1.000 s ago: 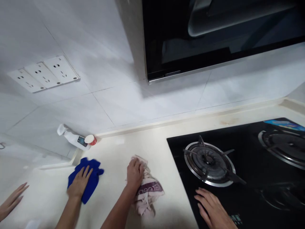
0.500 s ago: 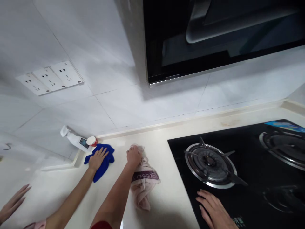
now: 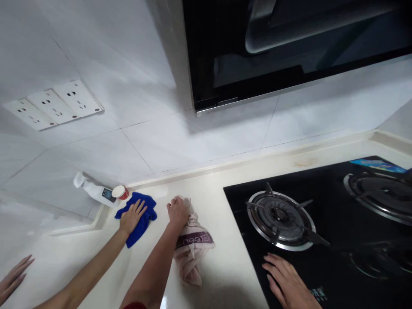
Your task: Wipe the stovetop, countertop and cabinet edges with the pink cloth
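Note:
My left hand (image 3: 177,212), on an arm with a red sleeve, is closed on the upper end of a pale pink towel (image 3: 195,264). The crumpled towel lies on the counter; its purple band carries light lettering. My right hand (image 3: 286,277) rests on the front left of the black gas stove (image 3: 240,214), its fingers apart and slightly bent, holding nothing. Left of my left arm, another person's hand (image 3: 131,218) presses flat on a blue cloth (image 3: 141,229). That cloth lies beside a red-and-white paper cup (image 3: 119,192) and a white spray bottle (image 3: 95,189).
A burner (image 3: 280,219) with metal pan supports is just beyond my right hand. A black range hood (image 3: 206,86) overhangs the stove. Wall sockets (image 3: 54,105) are at the left. Another person's second hand (image 3: 14,279) shows at the lower left edge.
The view has shifted slightly. The other person's hand and the blue cloth have slid a little to the right, away from the cup. My hands stay in nearly the same places.

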Action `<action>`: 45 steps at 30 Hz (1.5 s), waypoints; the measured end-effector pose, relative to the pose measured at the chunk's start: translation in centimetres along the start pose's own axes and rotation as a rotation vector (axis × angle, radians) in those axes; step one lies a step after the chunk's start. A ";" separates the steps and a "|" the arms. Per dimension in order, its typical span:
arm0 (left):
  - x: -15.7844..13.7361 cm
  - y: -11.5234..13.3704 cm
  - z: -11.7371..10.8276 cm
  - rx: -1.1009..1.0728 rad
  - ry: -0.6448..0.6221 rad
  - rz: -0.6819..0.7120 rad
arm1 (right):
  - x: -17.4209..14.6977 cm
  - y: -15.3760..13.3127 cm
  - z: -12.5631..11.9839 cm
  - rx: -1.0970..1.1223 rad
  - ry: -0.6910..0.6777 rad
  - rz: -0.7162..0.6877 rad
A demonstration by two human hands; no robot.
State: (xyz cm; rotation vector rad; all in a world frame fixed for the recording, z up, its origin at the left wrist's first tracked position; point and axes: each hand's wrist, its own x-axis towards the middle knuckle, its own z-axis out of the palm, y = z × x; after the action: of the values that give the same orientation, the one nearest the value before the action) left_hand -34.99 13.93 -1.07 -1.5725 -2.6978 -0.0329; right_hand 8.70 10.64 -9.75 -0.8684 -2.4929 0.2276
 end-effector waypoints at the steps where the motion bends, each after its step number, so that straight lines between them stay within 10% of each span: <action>1: -0.2 -0.1 -0.1 0.000 -0.002 0.004 | 0.0 0.0 0.0 0.000 -0.001 0.003; 8: -5.1 -1.0 0.5 0.018 -0.017 0.044 | 0.2 -0.2 -0.2 0.001 -0.002 -0.007; 18: 0.6 -0.4 -0.3 0.002 -0.022 0.036 | 0.3 -0.1 -0.1 -0.013 0.027 -0.029; 27: -4.5 -1.4 0.3 0.024 -0.049 0.027 | 0.3 -0.3 -0.2 -0.023 0.005 -0.019; 37: 1.3 -0.3 -1.3 0.027 -0.079 0.013 | 0.3 -0.1 -0.1 -0.036 0.031 -0.041; 45: -5.5 -0.8 -0.6 0.057 -0.111 0.036 | -0.1 0.3 0.5 -0.043 0.039 -0.058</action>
State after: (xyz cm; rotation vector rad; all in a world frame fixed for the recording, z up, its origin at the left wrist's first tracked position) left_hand -32.97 8.77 -0.62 -1.6537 -2.7239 0.1343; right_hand 8.67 10.84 -10.31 -0.8089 -2.4911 0.1366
